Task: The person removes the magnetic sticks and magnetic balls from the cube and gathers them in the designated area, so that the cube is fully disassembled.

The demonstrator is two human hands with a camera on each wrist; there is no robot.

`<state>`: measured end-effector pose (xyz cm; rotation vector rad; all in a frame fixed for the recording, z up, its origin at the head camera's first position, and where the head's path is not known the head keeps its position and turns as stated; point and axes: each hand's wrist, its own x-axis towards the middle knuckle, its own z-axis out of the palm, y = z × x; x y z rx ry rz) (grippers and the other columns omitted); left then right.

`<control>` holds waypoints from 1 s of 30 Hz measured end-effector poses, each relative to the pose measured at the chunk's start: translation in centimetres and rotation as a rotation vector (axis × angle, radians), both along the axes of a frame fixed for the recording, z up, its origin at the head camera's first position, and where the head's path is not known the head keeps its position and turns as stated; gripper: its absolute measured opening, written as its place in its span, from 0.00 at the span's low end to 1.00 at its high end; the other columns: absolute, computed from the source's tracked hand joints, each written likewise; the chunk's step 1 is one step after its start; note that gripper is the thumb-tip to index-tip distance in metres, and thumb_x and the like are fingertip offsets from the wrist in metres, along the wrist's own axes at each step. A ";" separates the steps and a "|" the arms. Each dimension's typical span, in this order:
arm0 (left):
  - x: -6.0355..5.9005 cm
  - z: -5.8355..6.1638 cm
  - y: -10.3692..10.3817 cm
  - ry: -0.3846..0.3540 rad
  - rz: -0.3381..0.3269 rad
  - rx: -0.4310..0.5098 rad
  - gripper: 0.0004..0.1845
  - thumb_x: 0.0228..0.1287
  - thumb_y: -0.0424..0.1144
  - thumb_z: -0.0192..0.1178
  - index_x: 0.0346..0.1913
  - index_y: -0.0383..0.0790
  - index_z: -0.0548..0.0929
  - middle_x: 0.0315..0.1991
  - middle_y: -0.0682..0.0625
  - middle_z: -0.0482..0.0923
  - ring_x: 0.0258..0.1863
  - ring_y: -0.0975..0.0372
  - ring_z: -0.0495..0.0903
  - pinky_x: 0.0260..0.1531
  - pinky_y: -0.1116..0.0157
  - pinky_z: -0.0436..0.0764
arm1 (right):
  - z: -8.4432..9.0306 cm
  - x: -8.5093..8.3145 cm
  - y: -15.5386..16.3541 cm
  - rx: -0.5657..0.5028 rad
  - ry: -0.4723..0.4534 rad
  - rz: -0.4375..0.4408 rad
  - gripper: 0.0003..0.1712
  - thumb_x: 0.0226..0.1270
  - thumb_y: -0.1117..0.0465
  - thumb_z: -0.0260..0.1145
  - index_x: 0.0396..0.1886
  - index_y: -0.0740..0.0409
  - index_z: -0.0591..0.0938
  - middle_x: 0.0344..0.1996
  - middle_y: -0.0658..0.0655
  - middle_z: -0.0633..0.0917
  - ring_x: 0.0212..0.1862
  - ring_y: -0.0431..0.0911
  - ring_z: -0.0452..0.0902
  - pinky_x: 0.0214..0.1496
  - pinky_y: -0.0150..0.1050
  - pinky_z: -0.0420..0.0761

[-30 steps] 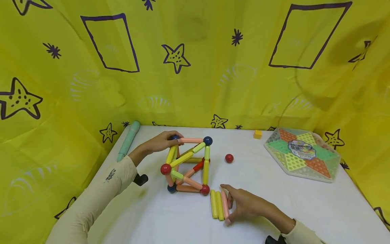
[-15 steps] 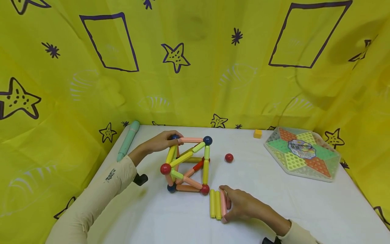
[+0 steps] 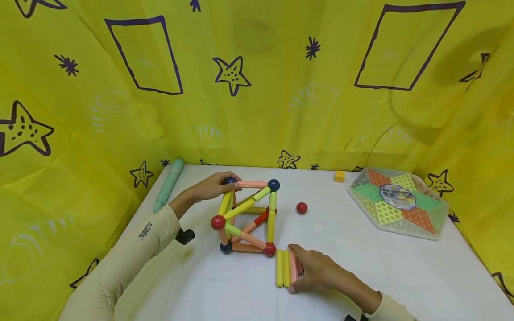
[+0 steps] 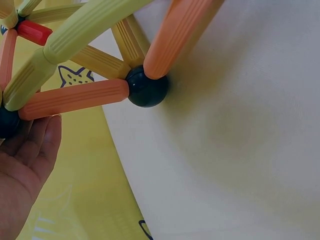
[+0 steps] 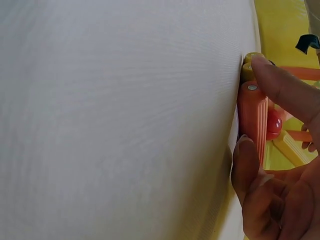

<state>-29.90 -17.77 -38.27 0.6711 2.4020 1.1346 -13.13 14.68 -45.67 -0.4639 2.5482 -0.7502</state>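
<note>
A cube-like frame of magnetic rods (image 3: 247, 248) and balls stands on the table in the head view. My left hand (image 3: 213, 186) holds its back left top corner, fingers round the dark blue ball (image 3: 230, 181). In the left wrist view those fingers (image 4: 42, 145) lie against that ball and an orange rod (image 4: 75, 98). Right of the frame, two yellow rods (image 3: 283, 267) and a pink rod (image 3: 294, 266) lie side by side. My right hand (image 3: 317, 270) spans this row from the right, index finger at the far end, thumb at the near end, the other fingers bent along the pink rod.
A loose red ball (image 3: 302, 208) lies right of the frame. Farther back are a small yellow cube (image 3: 339, 177) and a hexagonal game board (image 3: 397, 203) at the right. A mint-green tube (image 3: 169, 185) lies along the left edge, with a yellow curtain (image 3: 257, 120) behind.
My right hand has closed in on the row of rods and slid it slightly left, so the rods now lie tight together and straighter. The left hand and the frame have stayed put.
</note>
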 end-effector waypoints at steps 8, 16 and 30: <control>0.1 0.1 0.0 -0.008 -0.002 0.007 0.18 0.80 0.43 0.49 0.63 0.38 0.75 0.59 0.36 0.79 0.59 0.46 0.77 0.62 0.50 0.75 | 0.7 -0.4 1.1 -0.056 0.048 0.037 0.59 0.44 0.44 0.84 0.73 0.59 0.65 0.29 0.44 0.79 0.29 0.39 0.71 0.30 0.34 0.69; 0.2 0.3 -0.1 0.001 0.002 -0.001 0.18 0.80 0.44 0.49 0.62 0.38 0.75 0.58 0.39 0.80 0.58 0.47 0.78 0.61 0.51 0.76 | 3.7 -3.5 1.7 -0.248 0.260 -0.011 0.37 0.59 0.50 0.77 0.64 0.59 0.74 0.36 0.50 0.83 0.21 0.38 0.69 0.22 0.31 0.73; 0.1 0.1 -0.1 0.001 0.014 0.009 0.17 0.80 0.43 0.49 0.61 0.38 0.76 0.57 0.37 0.81 0.55 0.49 0.79 0.55 0.58 0.78 | 5.5 -9.9 -4.0 -0.378 0.531 -0.151 0.46 0.56 0.57 0.80 0.72 0.57 0.67 0.65 0.62 0.71 0.28 0.40 0.77 0.29 0.34 0.78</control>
